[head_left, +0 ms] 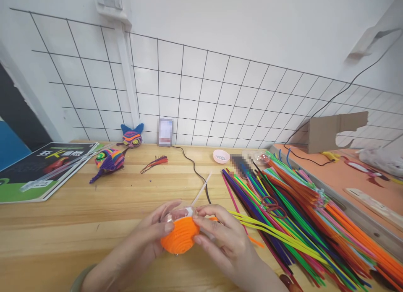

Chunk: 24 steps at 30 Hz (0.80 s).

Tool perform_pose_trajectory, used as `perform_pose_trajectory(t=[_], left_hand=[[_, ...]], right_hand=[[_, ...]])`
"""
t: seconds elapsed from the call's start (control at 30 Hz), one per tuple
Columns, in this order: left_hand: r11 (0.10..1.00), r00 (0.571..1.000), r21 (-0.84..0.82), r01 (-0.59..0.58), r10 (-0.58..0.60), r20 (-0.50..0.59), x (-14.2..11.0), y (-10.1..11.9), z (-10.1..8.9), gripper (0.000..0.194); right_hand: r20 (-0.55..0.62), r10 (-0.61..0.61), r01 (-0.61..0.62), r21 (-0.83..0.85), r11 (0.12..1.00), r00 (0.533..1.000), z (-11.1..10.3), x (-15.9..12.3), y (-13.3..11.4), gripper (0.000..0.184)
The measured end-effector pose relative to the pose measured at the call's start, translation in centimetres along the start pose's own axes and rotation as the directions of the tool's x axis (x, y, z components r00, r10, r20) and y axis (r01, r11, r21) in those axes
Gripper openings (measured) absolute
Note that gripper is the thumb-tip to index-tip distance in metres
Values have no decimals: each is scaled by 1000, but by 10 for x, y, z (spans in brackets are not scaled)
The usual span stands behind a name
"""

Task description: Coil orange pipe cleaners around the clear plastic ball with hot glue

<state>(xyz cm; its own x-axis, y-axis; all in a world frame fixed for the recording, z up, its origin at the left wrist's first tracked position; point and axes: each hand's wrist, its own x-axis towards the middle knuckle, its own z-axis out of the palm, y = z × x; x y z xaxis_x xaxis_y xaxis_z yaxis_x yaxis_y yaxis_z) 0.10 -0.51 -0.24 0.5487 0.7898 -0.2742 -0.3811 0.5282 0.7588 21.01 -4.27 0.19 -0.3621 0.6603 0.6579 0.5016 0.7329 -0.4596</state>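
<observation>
Both my hands hold a clear plastic ball (180, 235) wound most of the way up with orange pipe cleaner. My left hand (147, 237) cups it from the left, thumb and fingers closed on its side. From the right, my right hand (225, 237) pinches the top edge of the orange winding. A white pipe cleaner (201, 189) sticks up behind the ball. The ball hovers just above the wooden table (78, 225).
A big pile of coloured pipe cleaners (299, 204) lies to the right. Two finished pipe-cleaner figures (110, 160) and a magazine (40, 168) sit at left. A pink dish (221, 156), a black cable (195, 170) and a wire grid wall (204, 99) are behind.
</observation>
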Motion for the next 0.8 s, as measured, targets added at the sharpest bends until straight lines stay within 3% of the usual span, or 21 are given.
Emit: perform_pose_trajectory(t=[0.27,0.47,0.67,0.8], left_hand=[[1000,1000,-25,-2,3,18,-2,3,6,37],[999,999,26,-41,40,10,0,-1,5,37],[998,997,65,2,4,-81,0,0,7,42],[997,998,74,-2,6,-60,-2,4,10,43]], right_hand=[[-9,-46,45,-87,995,999,0,0,5,28],[29,-46,48,-97,994,999,0,0,5,26],[40,-16,20,-112,993,999,3,-1,3,25],[30,-6,10,-117,993,1000,4,-1,3,25]])
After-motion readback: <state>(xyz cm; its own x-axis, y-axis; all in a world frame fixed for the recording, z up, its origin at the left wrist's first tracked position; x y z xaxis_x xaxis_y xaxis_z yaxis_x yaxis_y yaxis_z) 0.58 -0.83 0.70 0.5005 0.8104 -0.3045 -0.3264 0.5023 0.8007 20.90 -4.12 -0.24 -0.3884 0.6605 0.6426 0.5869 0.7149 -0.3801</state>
